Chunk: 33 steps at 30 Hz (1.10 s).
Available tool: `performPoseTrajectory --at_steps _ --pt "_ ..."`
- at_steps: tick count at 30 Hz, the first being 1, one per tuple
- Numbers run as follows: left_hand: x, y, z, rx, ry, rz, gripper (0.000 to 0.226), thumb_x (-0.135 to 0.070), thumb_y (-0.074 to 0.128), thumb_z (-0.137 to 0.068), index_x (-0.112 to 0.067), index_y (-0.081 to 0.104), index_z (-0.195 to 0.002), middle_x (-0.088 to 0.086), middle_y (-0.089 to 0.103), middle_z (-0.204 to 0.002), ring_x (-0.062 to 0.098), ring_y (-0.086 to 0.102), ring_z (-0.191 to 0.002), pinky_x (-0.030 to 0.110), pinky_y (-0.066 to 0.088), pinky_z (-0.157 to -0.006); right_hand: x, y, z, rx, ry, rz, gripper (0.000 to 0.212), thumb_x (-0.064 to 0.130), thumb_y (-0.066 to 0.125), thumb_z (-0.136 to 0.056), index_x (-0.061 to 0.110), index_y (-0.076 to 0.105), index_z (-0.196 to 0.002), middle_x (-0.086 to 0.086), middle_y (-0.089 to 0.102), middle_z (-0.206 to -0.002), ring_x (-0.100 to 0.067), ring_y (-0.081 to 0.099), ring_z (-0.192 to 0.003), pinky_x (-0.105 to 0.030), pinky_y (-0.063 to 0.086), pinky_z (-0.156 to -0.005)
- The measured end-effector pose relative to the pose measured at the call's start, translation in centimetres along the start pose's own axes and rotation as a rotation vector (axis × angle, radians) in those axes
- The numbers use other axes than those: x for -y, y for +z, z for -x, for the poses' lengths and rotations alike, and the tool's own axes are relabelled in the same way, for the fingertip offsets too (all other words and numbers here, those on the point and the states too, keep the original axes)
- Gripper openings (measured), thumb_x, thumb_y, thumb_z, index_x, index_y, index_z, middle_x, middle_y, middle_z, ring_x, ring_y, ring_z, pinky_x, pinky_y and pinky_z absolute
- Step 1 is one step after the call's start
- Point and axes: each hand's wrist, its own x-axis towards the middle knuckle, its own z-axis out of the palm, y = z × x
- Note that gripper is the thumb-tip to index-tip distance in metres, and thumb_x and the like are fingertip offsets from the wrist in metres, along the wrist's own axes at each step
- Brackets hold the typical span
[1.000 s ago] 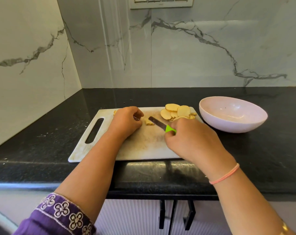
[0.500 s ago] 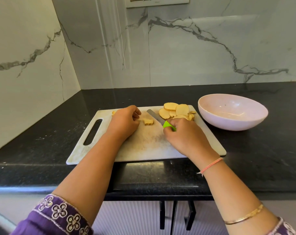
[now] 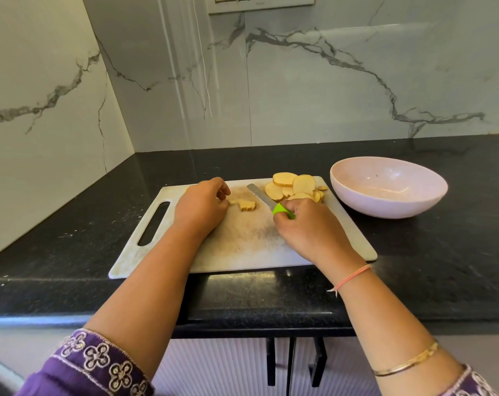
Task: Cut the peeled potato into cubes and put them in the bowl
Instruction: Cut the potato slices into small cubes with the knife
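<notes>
A white cutting board [image 3: 242, 247] lies on the black counter. Several round potato slices [image 3: 294, 187] are piled at its far right corner. Small cut potato pieces [image 3: 247, 204] lie near the board's middle. My left hand [image 3: 202, 205] rests curled on the board, its fingertips touching the left end of those pieces. My right hand [image 3: 308, 227] grips the green handle of a knife [image 3: 261, 197], whose blade lies low over the board, pointing away to the left, between the cut pieces and the slices. An empty pale pink bowl [image 3: 388, 187] stands to the right of the board.
The black counter [image 3: 442, 267] meets marble walls at the back and left. The board's handle slot [image 3: 154, 224] is at its left end. The counter's front edge runs just below the board, with cabinet handles [image 3: 291, 364] underneath.
My right hand has moved the knife away from me and to the right, off the cut pieces and towards the slices. The left hand has stayed at the cut pieces.
</notes>
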Motion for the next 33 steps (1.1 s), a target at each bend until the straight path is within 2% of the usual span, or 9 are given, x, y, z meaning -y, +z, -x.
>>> performPoseTrajectory --at_steps 3,5,8,15,20,24,29,31,33 --pt "-0.3 0.0 0.1 -0.024 0.022 -0.017 0.024 -0.012 0.051 -0.09 -0.025 0.063 -0.106 -0.001 0.06 -0.116 0.018 0.051 -0.108 0.026 0.041 -0.079 0.1 -0.1 0.0 0.007 0.014 -0.023 0.028 0.028 0.046 -0.094 0.015 0.067 -0.105 -0.005 0.06 -0.066 -0.016 0.048 -0.058 -0.025 0.031 -0.05" --pt "-0.8 0.2 0.3 -0.027 0.081 -0.001 0.022 -0.016 0.052 -0.089 -0.026 0.066 -0.103 -0.003 0.062 -0.116 0.018 0.049 -0.111 0.026 0.039 -0.08 0.0 -0.1 0.0 0.007 0.02 -0.04 0.024 0.027 0.047 -0.093 0.015 0.066 -0.087 -0.004 0.054 -0.06 -0.016 0.044 -0.055 -0.025 0.028 -0.049" --pt "-1.8 0.7 0.6 0.02 0.187 0.049 0.018 -0.029 0.059 -0.089 -0.026 0.072 -0.101 -0.007 0.067 -0.11 0.016 0.055 -0.106 0.028 0.044 -0.085 0.0 -0.2 0.0 -0.028 0.038 -0.035 0.034 0.026 0.047 -0.092 0.016 0.043 -0.059 0.001 0.036 -0.051 -0.016 0.035 -0.051 -0.027 0.023 -0.048" --pt "-1.9 1.1 -0.1 -0.003 0.115 -0.023 0.021 -0.017 0.055 -0.089 -0.019 0.071 -0.102 -0.001 0.069 -0.103 0.018 0.06 -0.097 0.024 0.042 -0.074 0.1 0.0 0.0 -0.067 0.044 -0.02 0.034 0.025 0.046 -0.091 0.016 0.039 -0.059 0.001 0.035 -0.051 -0.016 0.035 -0.051 -0.026 0.022 -0.048" --pt "-0.1 0.4 -0.6 -0.056 -0.037 -0.092 0.026 -0.014 0.05 -0.094 -0.019 0.069 -0.112 0.001 0.061 -0.123 0.025 0.046 -0.119 0.033 0.041 -0.09 -0.2 0.0 0.0 -0.066 0.038 -0.031 0.031 0.026 0.047 -0.092 0.013 0.045 -0.064 0.001 0.035 -0.051 -0.016 0.034 -0.051 -0.027 0.022 -0.048" --pt "-0.8 0.6 -0.3 -0.064 0.058 -0.098 0.029 -0.016 0.049 -0.095 -0.022 0.069 -0.115 -0.006 0.056 -0.131 0.024 0.04 -0.122 0.031 0.037 -0.095 -0.3 0.1 0.0 -0.077 0.037 -0.019 0.03 0.027 0.046 -0.092 0.007 0.058 -0.074 0.0 0.04 -0.052 -0.017 0.037 -0.051 -0.027 0.023 -0.048" --pt "-2.1 1.3 0.1 0.013 0.282 -0.085 0.025 -0.032 0.055 -0.093 -0.024 0.072 -0.11 -0.008 0.065 -0.119 0.019 0.052 -0.112 0.031 0.039 -0.097 -0.3 0.3 -0.3 -0.097 0.036 -0.012 0.029 0.027 0.046 -0.091 0.006 0.062 -0.081 -0.003 0.043 -0.055 -0.019 0.04 -0.053 -0.029 0.028 -0.05" --pt "-2.3 1.3 0.0 0.012 0.245 -0.073 0.023 -0.028 0.055 -0.094 -0.02 0.074 -0.106 -0.004 0.07 -0.109 0.021 0.056 -0.106 0.029 0.039 -0.093 -0.4 0.3 -0.3 -0.106 0.036 -0.017 0.029 0.026 0.046 -0.091 0.005 0.057 -0.074 -0.002 0.041 -0.054 -0.019 0.039 -0.053 -0.029 0.027 -0.05" --pt "-2.2 1.3 -0.2 -0.02 0.14 -0.119 0.025 -0.022 0.052 -0.095 -0.013 0.075 -0.1 0.003 0.071 -0.102 0.025 0.055 -0.102 0.029 0.038 -0.081 -0.4 0.3 -0.3 -0.109 0.032 -0.025 0.03 0.025 0.046 -0.091 0.008 0.051 -0.068 -0.001 0.039 -0.053 -0.018 0.037 -0.052 -0.028 0.025 -0.049"
